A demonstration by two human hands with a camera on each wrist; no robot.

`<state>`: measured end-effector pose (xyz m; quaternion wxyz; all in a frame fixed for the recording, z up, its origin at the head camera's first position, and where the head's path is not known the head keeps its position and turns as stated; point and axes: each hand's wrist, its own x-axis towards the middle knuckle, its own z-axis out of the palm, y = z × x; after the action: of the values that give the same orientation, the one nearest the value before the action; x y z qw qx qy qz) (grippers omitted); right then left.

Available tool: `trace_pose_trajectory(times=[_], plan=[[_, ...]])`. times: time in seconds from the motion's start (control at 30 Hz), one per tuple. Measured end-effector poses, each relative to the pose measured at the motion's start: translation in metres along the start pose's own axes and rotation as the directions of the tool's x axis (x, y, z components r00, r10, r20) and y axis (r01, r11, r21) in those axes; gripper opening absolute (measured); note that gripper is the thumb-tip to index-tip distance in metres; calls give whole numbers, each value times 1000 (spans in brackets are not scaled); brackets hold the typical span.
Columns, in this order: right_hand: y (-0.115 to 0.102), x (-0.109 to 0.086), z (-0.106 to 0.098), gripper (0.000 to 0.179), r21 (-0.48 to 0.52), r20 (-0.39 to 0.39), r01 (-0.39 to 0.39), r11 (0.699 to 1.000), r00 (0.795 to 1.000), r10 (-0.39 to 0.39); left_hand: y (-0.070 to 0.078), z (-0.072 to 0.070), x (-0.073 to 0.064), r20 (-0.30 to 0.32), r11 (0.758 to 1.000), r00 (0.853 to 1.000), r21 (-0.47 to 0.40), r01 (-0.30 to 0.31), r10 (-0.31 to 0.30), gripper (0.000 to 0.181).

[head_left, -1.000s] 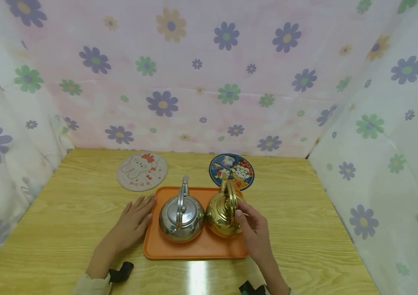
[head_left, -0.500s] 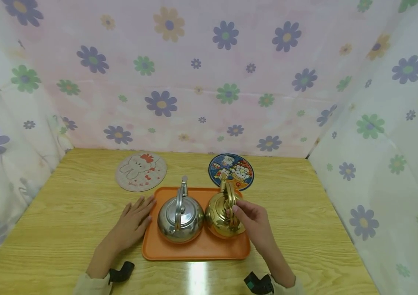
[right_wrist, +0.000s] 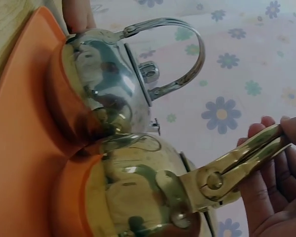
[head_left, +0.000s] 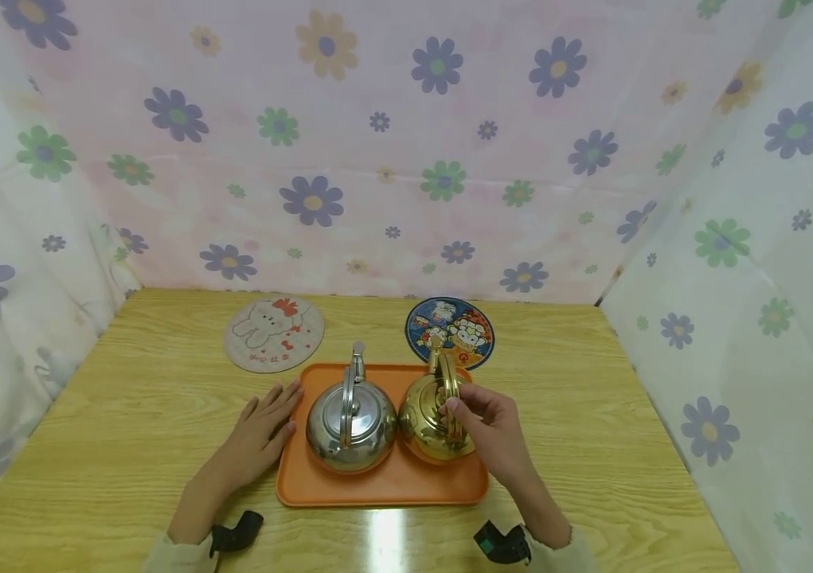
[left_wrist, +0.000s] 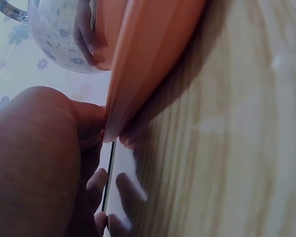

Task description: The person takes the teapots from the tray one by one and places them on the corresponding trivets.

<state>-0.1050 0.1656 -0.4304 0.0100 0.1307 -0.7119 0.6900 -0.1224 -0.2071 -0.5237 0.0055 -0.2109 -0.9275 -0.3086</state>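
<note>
An orange tray carries two small metal kettles side by side. The silver kettle stands at the left, its handle upright. At the right is the gold kettle, its base down on the tray in the right wrist view. My right hand holds the gold handle from the right, thumb on one side and fingers curled round the other. With fingers extended, my left hand lies on the table by the tray's left edge. The left thumb touches the tray rim in the left wrist view.
A round pink coaster with a rabbit lies at the back left of the wooden table. A blue cartoon coaster is behind the gold kettle, partly overlapped by its spout. Flower-patterned curtains enclose the back and sides.
My right hand has shifted slightly left, and its fingers have moved further round the gold kettle's handle. The left hand and both kettles keep their places on and beside the tray.
</note>
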Motion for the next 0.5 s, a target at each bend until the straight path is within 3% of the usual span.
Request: trace_pose_trajectory(times=[0.23, 0.5], plan=[[11, 0, 5, 19, 41, -41, 94, 995, 995, -92, -5, 7, 0, -59, 999, 997, -20, -42, 41, 51], [17, 0, 9, 19, 78, -73, 175, 981, 983, -169, -4, 9, 0, -71, 999, 997, -29, -29, 27, 50]])
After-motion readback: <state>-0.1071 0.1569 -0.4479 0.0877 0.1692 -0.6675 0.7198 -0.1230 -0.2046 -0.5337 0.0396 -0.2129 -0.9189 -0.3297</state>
